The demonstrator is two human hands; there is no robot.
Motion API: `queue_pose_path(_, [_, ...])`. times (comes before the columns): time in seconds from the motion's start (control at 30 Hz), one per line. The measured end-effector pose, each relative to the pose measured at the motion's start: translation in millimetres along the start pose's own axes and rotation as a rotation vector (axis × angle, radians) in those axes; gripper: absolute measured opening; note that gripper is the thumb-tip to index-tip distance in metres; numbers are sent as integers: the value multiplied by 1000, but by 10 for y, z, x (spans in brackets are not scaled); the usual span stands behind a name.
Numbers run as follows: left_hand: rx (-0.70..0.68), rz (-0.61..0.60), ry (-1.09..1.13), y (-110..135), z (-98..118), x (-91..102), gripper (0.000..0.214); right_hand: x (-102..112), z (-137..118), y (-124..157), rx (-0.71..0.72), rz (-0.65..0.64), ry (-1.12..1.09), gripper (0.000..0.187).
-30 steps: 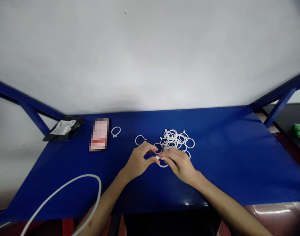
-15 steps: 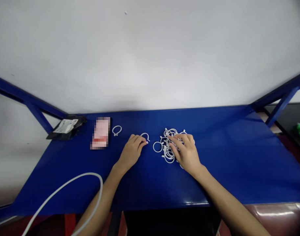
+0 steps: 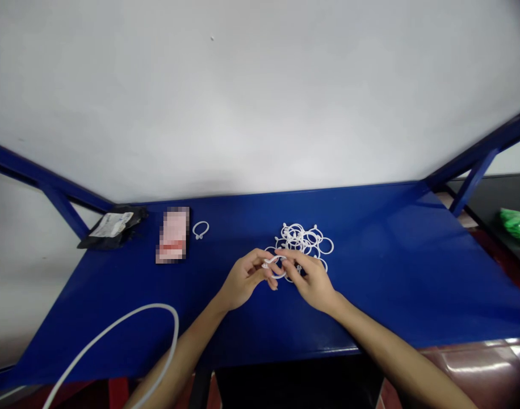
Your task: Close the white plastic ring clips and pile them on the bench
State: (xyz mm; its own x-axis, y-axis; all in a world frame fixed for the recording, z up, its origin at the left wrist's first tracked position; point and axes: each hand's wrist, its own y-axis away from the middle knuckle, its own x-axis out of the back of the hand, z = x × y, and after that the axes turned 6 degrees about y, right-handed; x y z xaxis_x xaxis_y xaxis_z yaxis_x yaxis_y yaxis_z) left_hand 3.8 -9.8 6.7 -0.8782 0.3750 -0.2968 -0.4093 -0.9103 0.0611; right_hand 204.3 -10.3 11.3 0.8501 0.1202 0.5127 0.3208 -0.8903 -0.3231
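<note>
A white plastic snap ring (image 3: 279, 276) is raised just above the table between my hands. My left hand (image 3: 242, 281) pinches its left side, near the small knobbed ends. On its right side, the fingers of my right hand (image 3: 313, 284) grip the ring; whether its ends are joined is too small to tell. Behind my right fingers lies a loose pile of similar white rings (image 3: 301, 234), partly covered by that hand. One single ring (image 3: 201, 230) rests apart on the left, its two knobs side by side.
Left of the single ring lies a flat, blurred-out pink item (image 3: 173, 233), with a black plastic bag (image 3: 113, 227) bearing a white label beyond it. A white cable (image 3: 115, 321) loops over the near left. Blue frame bars (image 3: 475, 182) edge the blue table (image 3: 391, 255).
My left hand has lifted its ring off the table and moved right. My right hand has left the pile and come across to grip the same ring.
</note>
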Motion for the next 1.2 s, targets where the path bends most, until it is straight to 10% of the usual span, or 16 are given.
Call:
queue_pose_path(0.2, [-207,231,-340,-24,57,55,23,7,-6,-24,-29,-32,-69,20])
queue_pose_path(0.6, [-403,180,-656,-40,51,-23,19,139,-32,-59,153,-131,23,15])
queue_pose_path(0.8, [-433,420,-1190,-114,83,474,20,159,99,-97,164,111,281,11])
queue_pose_path(0.97, [-131,907,-1632,-77,178,1034,34,256,227,-155,175,186,516,17])
queue_pose_path(1.07, [24,893,-1682,-61,188,1122,26,272,223,-166,174,205,599,22])
queue_pose_path(1.2, [-102,746,-1432,-89,209,904,19,246,167,-149,222,235,590,26])
